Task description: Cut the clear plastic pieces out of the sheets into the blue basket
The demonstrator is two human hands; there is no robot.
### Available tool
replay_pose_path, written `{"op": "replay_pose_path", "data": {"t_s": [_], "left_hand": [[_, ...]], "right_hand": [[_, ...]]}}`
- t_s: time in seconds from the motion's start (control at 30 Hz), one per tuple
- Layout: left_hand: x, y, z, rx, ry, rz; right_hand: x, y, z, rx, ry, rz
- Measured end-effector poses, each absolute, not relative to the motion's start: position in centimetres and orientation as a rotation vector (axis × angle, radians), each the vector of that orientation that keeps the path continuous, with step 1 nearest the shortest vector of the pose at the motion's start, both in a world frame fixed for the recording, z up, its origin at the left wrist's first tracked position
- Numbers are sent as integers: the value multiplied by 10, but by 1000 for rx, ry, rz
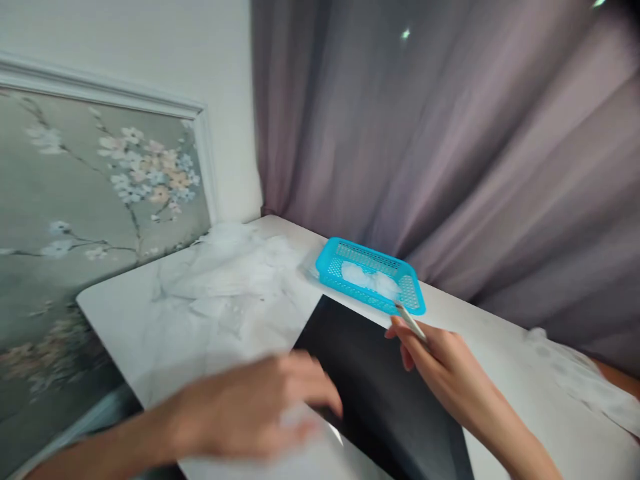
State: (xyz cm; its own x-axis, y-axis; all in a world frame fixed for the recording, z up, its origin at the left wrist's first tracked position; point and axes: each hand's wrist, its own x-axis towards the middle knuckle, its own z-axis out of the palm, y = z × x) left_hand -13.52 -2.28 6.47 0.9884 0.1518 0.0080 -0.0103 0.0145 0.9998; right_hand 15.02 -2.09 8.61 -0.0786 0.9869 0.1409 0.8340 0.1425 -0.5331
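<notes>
While tilted — pale pen-like tool [412,324] in right hand [434,352]

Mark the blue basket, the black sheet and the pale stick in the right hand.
Blue basket [326,255]: head view, on its left rim.
Black sheet [370,373]: head view, bare upper surface.
Pale stick [412,323]: head view, on its shaft.

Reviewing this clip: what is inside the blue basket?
White clumps lie on the floor of the blue basket; their material is unclear. Anything beneath them is covered. The slim tool in the right hand hides part of the near rim.
</notes>
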Motion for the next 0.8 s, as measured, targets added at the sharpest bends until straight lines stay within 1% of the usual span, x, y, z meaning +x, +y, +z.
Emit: {"op": "replay_pose_path", "data": {"t_s": [0.03, 0.07, 0.1, 0.17, 0.3, 0.43, 0.53, 0.63, 0.8], "left_hand": [[-152, -2, 61, 1630, 330, 298], [-167, 18, 56, 1875, 778, 647], [-182, 38, 51, 2096, 1200, 866], [-206, 73, 40, 2143, 1463, 975], [-239, 112, 28, 2168, 1666, 1021], [-263, 126, 44, 2206, 1769, 1014], [-277, 129, 75, 2233, 1869, 1065], [-285, 127, 118, 2276, 1926, 1128], [-271, 126, 185, 2239, 1936, 1287]], "right_hand": [[154, -23, 83, -1774, -1954, 447], [158, -25, 81, -1809, -1940, 455], [162, -28, 79, -1842, -1921, 460], [167, -32, 76, -1892, -1891, 470], [169, -34, 74, -1905, -1887, 468], [166, -31, 73, -1865, -1888, 493], [158, -30, 75, -1788, -1904, 497], [143, -28, 84, -1739, -1906, 546], [108, -20, 107, -1621, -1879, 651]]}}
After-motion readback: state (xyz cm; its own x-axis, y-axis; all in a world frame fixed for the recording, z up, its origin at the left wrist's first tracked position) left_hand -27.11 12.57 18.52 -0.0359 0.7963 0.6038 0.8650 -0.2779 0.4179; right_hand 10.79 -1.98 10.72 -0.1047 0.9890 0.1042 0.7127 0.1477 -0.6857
